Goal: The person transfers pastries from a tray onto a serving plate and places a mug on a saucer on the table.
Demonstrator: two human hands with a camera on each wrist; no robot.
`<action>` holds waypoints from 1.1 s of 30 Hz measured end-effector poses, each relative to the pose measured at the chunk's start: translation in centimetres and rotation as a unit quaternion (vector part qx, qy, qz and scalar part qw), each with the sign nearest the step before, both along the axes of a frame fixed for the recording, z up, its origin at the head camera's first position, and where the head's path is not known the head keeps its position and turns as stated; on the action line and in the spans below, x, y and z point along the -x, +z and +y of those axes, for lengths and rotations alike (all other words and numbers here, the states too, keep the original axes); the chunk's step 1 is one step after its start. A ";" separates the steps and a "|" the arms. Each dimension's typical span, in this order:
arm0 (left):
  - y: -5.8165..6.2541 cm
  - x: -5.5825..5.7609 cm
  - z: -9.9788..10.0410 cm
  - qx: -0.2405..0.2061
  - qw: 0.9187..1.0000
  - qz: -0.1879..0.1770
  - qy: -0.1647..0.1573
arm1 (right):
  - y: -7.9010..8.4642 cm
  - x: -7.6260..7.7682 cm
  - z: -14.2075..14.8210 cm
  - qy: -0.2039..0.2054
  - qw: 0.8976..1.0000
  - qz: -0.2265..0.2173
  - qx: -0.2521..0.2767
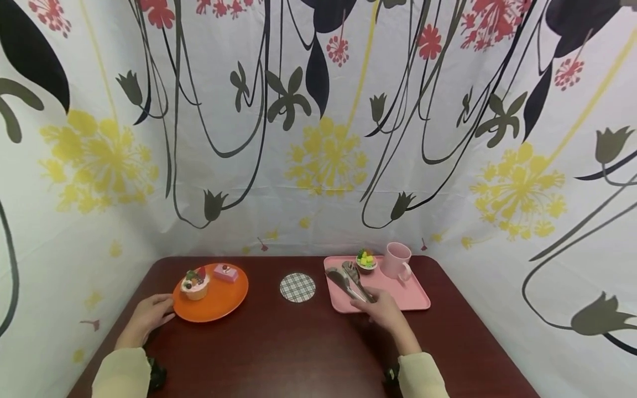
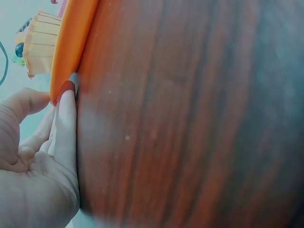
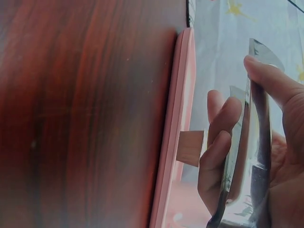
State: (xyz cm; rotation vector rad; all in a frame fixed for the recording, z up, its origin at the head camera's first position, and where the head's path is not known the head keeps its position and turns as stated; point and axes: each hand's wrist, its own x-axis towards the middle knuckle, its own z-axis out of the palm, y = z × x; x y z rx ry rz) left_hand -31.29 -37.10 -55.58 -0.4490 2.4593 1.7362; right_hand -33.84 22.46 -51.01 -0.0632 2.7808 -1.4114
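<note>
- Right hand [image 1: 383, 310] grips shiny metal tongs [image 1: 350, 279] over the pink plastic tray [image 1: 413, 296], right of centre.
- Left hand [image 1: 149, 318], fingers straight, touches the round orange plate's [image 1: 219, 304] rim on the dark wooden bench [image 1: 298, 348].

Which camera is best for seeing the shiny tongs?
The head view: it shows the whole tongs over the pink tray, held by the right hand. The right wrist view shows only their edge up close; the left wrist view shows none.
</note>
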 end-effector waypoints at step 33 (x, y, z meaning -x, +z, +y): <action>-0.4 0.2 -0.7 0.003 1.000 0.001 -0.025 | -0.5 -0.3 5.6 -0.115 0.983 -0.020 -0.144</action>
